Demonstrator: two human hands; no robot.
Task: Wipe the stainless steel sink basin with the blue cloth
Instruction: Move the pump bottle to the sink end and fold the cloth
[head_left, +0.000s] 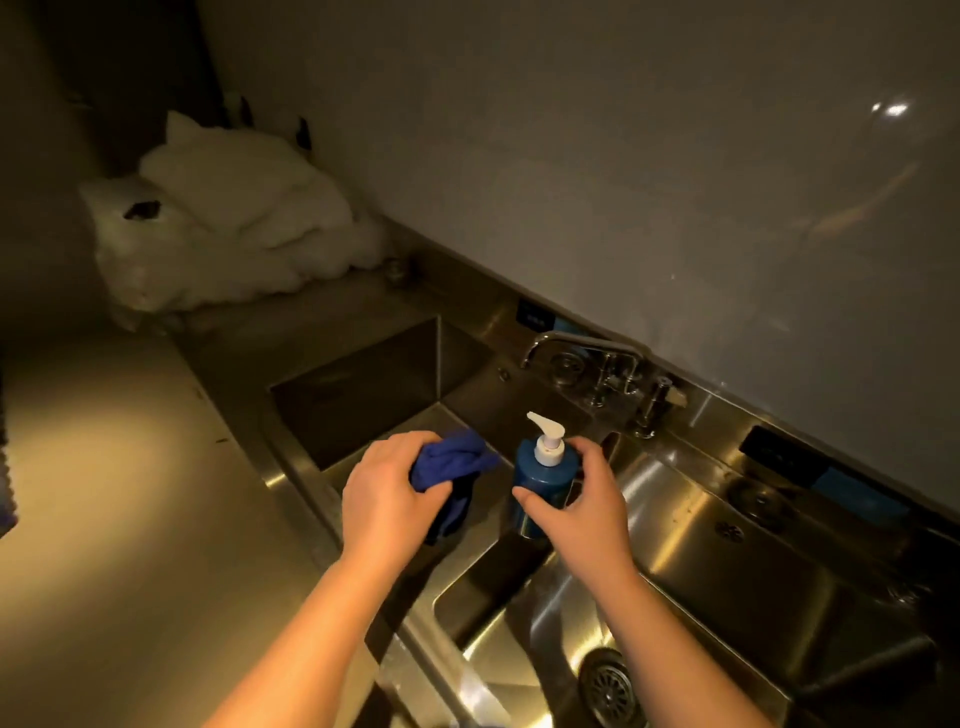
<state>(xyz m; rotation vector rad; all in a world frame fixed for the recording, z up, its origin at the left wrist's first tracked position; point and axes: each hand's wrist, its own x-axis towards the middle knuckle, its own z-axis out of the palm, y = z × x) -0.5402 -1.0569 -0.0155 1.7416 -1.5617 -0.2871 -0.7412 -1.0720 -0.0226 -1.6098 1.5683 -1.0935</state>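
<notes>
- Two hands are busy above the sink, and you can place everything by the pump bottle (540, 483) between them.
- Nearest you, below the bottle, lies the sink basin (701, 597): smooth, glossy stainless steel with square walls, rounded corners and a slotted round drain (608, 686) low in its floor. Judge it hard and slick; the cloth should glide easily, so press firmly.
- Your left hand (387, 493), just left of the bottle, has its fingers (431, 493) clenched around the blue cloth (452, 465). The cloth is bunched above the basin's left rim, not yet touching steel.
- The cloth looks soft, limp and light, with folds spilling from your grip and a tail hanging below. Keep a full-palm bunch rather than a corner pinch, so it will not trail or slip when wet.
- Your right hand (582, 499) wraps the bottle's blue body, fingers closed on it. The bottle is a rigid, smooth cylinder with a white pump head; likely slippery if soapy, so hold it round the body.
- Beyond the bottle stands a curved chrome faucet (582, 348) with its handles, on the steel ledge.
- Left of and beyond the bottle sits a second, darker square basin (363, 384).
- Farthest, past that basin on the counter (130, 467), a heap of white crumpled bags (228, 228) rests against the wall.
</notes>
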